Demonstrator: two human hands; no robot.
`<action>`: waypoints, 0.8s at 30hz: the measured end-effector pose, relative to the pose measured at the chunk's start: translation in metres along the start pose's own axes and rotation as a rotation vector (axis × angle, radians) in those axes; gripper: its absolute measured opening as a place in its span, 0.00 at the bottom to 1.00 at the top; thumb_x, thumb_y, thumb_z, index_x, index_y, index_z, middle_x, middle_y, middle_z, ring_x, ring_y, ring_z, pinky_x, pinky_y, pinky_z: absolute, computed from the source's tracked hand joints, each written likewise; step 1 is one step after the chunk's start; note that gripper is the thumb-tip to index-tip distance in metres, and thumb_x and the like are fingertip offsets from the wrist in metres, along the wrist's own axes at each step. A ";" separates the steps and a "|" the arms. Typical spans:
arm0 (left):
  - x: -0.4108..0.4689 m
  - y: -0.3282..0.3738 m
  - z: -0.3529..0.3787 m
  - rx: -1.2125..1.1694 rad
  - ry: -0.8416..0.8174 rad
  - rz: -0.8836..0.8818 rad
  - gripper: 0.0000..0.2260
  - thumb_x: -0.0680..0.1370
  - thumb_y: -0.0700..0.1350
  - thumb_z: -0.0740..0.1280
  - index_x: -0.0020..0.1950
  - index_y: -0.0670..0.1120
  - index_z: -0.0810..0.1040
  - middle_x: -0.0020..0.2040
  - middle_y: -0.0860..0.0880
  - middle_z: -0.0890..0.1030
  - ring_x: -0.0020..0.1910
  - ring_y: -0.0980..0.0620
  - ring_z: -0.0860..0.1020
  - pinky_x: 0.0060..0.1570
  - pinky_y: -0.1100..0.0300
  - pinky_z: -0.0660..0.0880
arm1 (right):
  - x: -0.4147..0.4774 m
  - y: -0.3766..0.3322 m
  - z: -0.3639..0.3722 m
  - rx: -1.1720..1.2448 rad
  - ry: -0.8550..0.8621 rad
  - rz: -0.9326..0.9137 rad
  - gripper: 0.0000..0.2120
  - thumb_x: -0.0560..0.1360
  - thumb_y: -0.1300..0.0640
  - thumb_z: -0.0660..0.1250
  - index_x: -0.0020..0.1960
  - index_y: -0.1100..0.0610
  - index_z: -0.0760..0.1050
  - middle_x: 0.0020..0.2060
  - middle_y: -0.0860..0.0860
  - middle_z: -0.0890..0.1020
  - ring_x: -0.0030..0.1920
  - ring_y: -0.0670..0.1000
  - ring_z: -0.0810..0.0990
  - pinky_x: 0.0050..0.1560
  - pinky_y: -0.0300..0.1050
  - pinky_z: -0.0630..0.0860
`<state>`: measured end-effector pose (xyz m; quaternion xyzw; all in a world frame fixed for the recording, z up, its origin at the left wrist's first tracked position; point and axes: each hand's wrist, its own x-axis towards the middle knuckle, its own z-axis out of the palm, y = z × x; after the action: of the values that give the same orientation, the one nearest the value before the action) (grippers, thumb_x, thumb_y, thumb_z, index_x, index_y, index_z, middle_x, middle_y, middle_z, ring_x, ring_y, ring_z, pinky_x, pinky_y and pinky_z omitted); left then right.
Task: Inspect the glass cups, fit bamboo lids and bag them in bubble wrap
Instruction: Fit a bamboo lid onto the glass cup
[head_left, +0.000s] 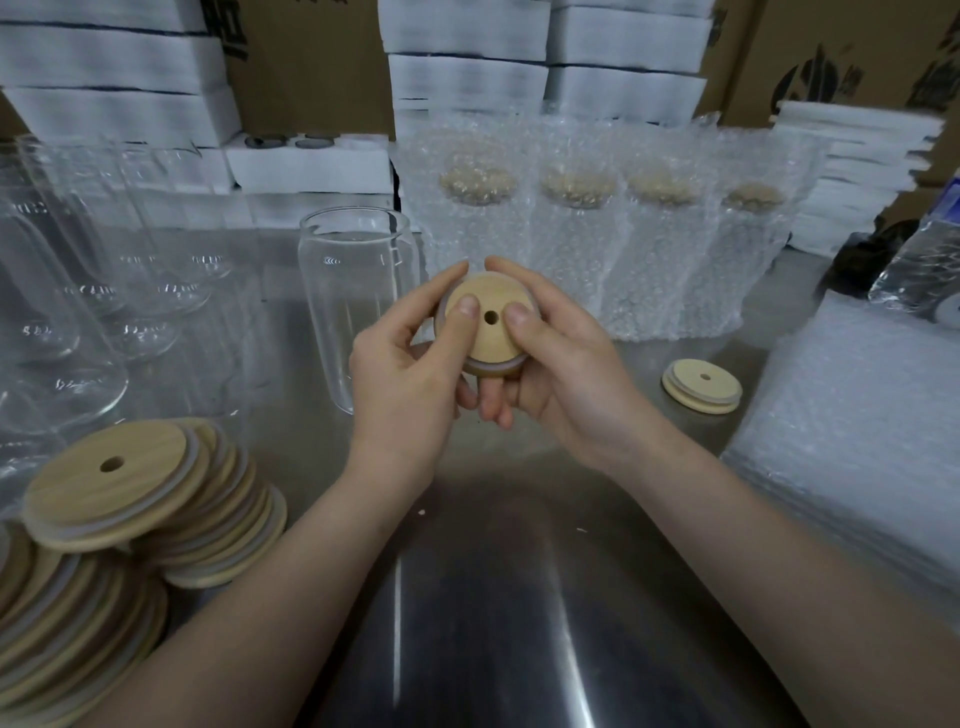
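Lid step in hand, by my reading: 1 bamboo lid (485, 325) is held up off the surface (493, 597) between both hands, not yet on any cup.

- Left hand (405, 374): clamped on the lid's left edge, thumb (466, 310) pressed on the top face, fingers curled underneath.
- Right hand (561, 364): clamped on the right edge in the same way, thumb on top and fingers below.
- Lid: round, pale bamboo, flat face toward the camera, 1 small hole at centre between the 2 thumbs. A whitish sealing ring (498, 370) shows along its near edge. No crack or chip is visible, though the thumbs hide part of the face.
- Open glass cup (353, 306): stands upright just beyond and left of the left hand, close to it. The mouth is bare and the glass looks clear.
- Beyond the hands: 4 bagged cups (576, 249), lidded and upright in bubble wrap.
- Right of the right hand: 1 spare lid (701, 385) lies flat. Further right is a stack of bubble-wrap bags (852, 426).
- Near side of the left forearm: a loose pile of lids (145, 499).

Next move likely calls for carrying the lid left over the cup's mouth, holding it level, then pressing evenly so the ring seats all round. A tilted push could jam the ring or tip the cup.
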<state>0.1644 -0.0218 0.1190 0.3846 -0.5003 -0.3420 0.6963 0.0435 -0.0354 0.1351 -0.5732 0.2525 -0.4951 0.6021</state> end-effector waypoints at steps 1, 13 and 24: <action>0.001 0.000 -0.001 -0.014 0.014 -0.006 0.11 0.80 0.39 0.67 0.61 0.46 0.80 0.34 0.53 0.80 0.21 0.59 0.72 0.22 0.68 0.67 | -0.001 -0.001 0.001 0.000 -0.030 0.010 0.22 0.83 0.64 0.53 0.76 0.57 0.58 0.36 0.61 0.77 0.25 0.53 0.76 0.25 0.43 0.71; 0.001 0.005 -0.002 -0.067 0.036 -0.031 0.05 0.78 0.42 0.70 0.53 0.47 0.83 0.29 0.50 0.80 0.19 0.53 0.73 0.20 0.65 0.67 | -0.003 0.001 0.001 -0.245 0.011 -0.071 0.26 0.74 0.73 0.67 0.69 0.59 0.66 0.33 0.58 0.78 0.25 0.52 0.75 0.23 0.42 0.70; -0.009 0.006 0.007 -0.136 -0.131 -0.053 0.10 0.83 0.42 0.59 0.57 0.48 0.80 0.25 0.44 0.78 0.22 0.48 0.78 0.22 0.63 0.73 | -0.004 0.002 0.002 -0.294 0.277 -0.177 0.11 0.75 0.64 0.71 0.53 0.56 0.73 0.27 0.45 0.76 0.17 0.42 0.68 0.19 0.31 0.61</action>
<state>0.1563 -0.0129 0.1216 0.3266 -0.5098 -0.4179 0.6773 0.0447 -0.0310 0.1327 -0.6012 0.3509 -0.5779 0.4260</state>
